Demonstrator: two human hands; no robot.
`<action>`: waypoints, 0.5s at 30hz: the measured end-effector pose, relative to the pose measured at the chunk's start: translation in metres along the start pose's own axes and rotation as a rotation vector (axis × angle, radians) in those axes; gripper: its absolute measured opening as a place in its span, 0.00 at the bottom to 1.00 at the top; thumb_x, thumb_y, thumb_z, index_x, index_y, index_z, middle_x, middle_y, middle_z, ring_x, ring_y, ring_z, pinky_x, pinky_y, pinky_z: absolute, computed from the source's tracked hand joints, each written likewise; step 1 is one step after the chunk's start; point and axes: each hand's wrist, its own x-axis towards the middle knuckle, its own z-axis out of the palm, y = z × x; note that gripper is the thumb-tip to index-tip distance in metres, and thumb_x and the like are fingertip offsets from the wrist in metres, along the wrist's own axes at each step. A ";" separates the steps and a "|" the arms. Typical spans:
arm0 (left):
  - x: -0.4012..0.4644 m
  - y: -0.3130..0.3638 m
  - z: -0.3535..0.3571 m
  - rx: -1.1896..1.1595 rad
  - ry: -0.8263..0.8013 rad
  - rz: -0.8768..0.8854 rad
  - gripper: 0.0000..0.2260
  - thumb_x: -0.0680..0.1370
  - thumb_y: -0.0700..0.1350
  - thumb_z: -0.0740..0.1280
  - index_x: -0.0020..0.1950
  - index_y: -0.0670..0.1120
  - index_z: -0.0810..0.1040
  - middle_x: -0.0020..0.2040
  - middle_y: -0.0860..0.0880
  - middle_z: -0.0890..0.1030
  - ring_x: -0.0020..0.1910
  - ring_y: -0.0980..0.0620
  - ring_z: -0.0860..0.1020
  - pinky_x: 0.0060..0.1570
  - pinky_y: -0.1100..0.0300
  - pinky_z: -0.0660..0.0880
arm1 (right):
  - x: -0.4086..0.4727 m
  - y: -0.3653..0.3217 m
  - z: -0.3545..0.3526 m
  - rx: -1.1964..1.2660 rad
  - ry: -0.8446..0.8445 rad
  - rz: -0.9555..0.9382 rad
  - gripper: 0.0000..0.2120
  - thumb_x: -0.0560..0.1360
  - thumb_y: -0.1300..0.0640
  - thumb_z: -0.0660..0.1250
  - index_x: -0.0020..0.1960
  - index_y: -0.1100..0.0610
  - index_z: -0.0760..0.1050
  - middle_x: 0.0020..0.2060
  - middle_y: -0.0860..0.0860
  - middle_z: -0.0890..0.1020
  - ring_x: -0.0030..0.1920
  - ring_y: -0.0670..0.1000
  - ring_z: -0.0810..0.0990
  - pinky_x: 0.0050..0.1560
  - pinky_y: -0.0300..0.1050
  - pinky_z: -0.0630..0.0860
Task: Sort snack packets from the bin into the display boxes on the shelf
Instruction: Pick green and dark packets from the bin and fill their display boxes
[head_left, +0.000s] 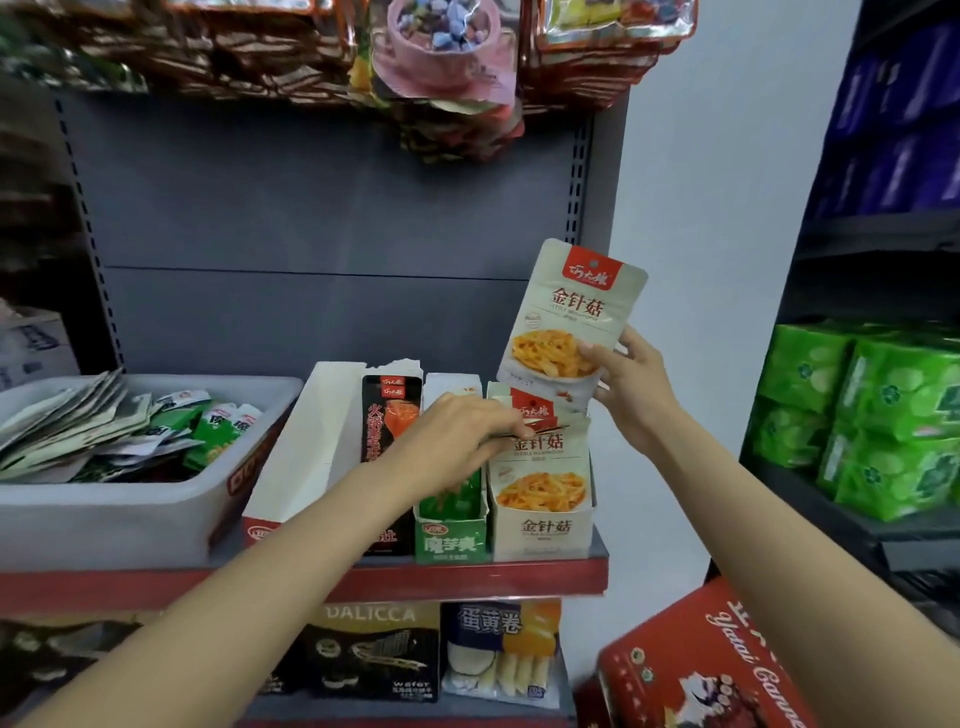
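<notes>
My right hand (631, 382) grips a beige packet (569, 317) above its matching box (540, 499); my left hand (462, 431) pinches the packets (540, 460) inside; the bin (130, 499) holds mixed packets.

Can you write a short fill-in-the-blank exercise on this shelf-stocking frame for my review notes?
1. The right hand holds a beige packet above the ____ display box.
2. The left hand reaches into that box's ____.
3. The grey bin sits at the ____ end of the shelf.

Missing words: beige; packets; left
</notes>
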 end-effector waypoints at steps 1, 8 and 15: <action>-0.001 0.000 0.000 0.014 0.003 0.021 0.09 0.76 0.41 0.69 0.55 0.48 0.82 0.53 0.53 0.83 0.53 0.53 0.80 0.56 0.58 0.72 | 0.001 0.002 0.000 -0.001 -0.013 0.021 0.13 0.77 0.65 0.63 0.60 0.56 0.74 0.55 0.52 0.82 0.51 0.52 0.83 0.42 0.45 0.79; -0.001 0.002 -0.002 0.039 -0.037 0.000 0.09 0.77 0.44 0.67 0.57 0.50 0.81 0.55 0.55 0.82 0.55 0.54 0.79 0.58 0.56 0.73 | 0.000 0.013 -0.007 -0.330 -0.111 0.195 0.14 0.75 0.69 0.64 0.60 0.61 0.75 0.56 0.56 0.81 0.51 0.54 0.81 0.44 0.49 0.80; -0.003 0.003 -0.003 0.034 -0.064 -0.046 0.11 0.78 0.44 0.66 0.59 0.51 0.80 0.57 0.55 0.81 0.57 0.55 0.77 0.59 0.59 0.70 | 0.002 0.006 -0.004 -0.606 -0.160 0.230 0.09 0.74 0.66 0.68 0.54 0.60 0.76 0.47 0.51 0.82 0.45 0.50 0.81 0.36 0.40 0.78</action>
